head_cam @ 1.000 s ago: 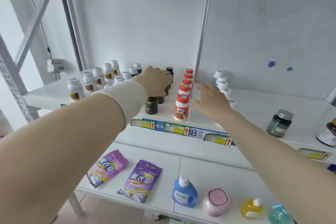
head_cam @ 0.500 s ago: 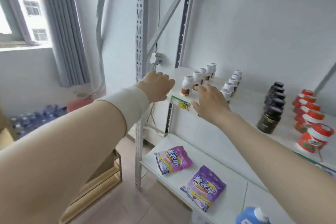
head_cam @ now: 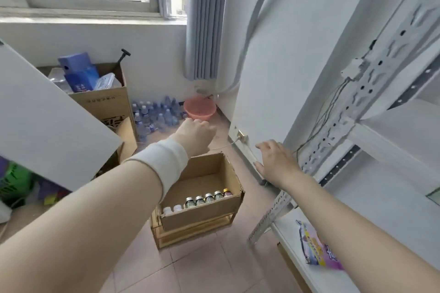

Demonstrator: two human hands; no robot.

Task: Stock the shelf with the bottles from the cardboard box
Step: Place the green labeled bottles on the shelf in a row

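Observation:
An open cardboard box [head_cam: 215,169] sits on a low wooden stand on the floor below my arms. Along its near wall stands a row of bottles [head_cam: 199,200]: two with white caps, several dark ones with silver caps, one with a gold cap. My left hand [head_cam: 196,135] hovers above the box's far edge, fingers loosely curled, holding nothing. My right hand [head_cam: 276,160] is to the right of the box, fingers spread, empty, in front of the white shelf's perforated upright [head_cam: 345,123]. The shelf's stocked level is out of view.
A tall cardboard box [head_cam: 104,102] with blue items stands at the left behind a white panel [head_cam: 47,121]. Several water bottles [head_cam: 154,112] and a pink basin [head_cam: 200,108] lie by the wall. A purple pouch [head_cam: 316,247] lies on the lower shelf board.
My view has swung left and down, from the shelf's rows of bottles to the floor and the cardboard box. Both hands have left the shelf and now hang over the box area, empty.

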